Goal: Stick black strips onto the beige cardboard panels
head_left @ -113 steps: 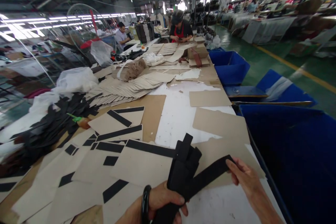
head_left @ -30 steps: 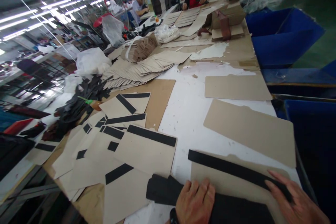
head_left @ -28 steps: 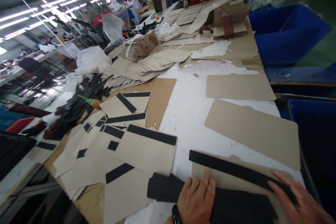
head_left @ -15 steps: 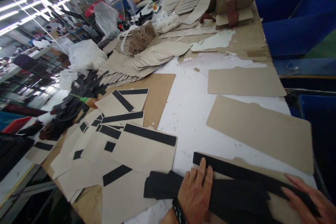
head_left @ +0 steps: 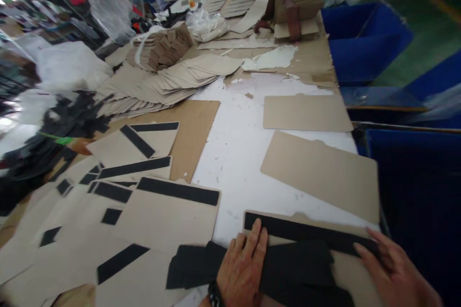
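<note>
My left hand [head_left: 243,266] lies flat, fingers stretched, on a bundle of black strips [head_left: 298,268]; its fingertips touch the left end of a long black strip [head_left: 306,233]. That strip runs along the top edge of a tan card panel [head_left: 353,273] at the table's near edge. My right hand [head_left: 394,273] is spread open and presses the strip's right end onto the panel. More of the black bundle [head_left: 190,265] sticks out left of my left wrist.
Tan panels with black strips [head_left: 169,211] lie overlapped at the left. Bare tan panels [head_left: 320,172] lie ahead on the white table [head_left: 237,153]. Blue bins [head_left: 414,192] line the right edge. Stacked tan cards [head_left: 162,86], loose black pieces [head_left: 65,124]; two people work at the far end.
The strip I held up in the air now lies on the panel, both hands pressing it. My left hand slid up to the strip's left end; the view shifted right.
</note>
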Motion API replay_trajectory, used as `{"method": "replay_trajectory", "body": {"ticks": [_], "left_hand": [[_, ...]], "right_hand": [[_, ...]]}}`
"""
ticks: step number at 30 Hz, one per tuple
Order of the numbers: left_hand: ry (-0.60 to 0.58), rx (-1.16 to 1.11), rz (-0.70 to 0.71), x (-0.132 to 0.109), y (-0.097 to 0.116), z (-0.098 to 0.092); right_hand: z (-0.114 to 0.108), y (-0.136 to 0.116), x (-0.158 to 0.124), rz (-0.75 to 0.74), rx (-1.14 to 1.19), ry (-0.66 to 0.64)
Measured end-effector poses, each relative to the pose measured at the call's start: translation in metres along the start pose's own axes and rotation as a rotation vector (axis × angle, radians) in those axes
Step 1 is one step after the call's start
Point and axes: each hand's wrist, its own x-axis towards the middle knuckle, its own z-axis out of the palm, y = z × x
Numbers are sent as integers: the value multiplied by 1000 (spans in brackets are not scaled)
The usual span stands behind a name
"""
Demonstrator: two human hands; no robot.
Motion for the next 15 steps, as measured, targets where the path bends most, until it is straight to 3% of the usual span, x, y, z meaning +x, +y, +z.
{"method": "replay_trajectory", "body": {"ticks": [5,9,15], "left_hand": [[47,-5,47,6,-10,7],[40,-9,79,8,-13,8],[29,20,53,6,-14,11]], "right_hand": [[-15,-45,7,172,40,-3],[-13,-46,7,229,135,-24],[-8,-46,8,161,107,35]]}}
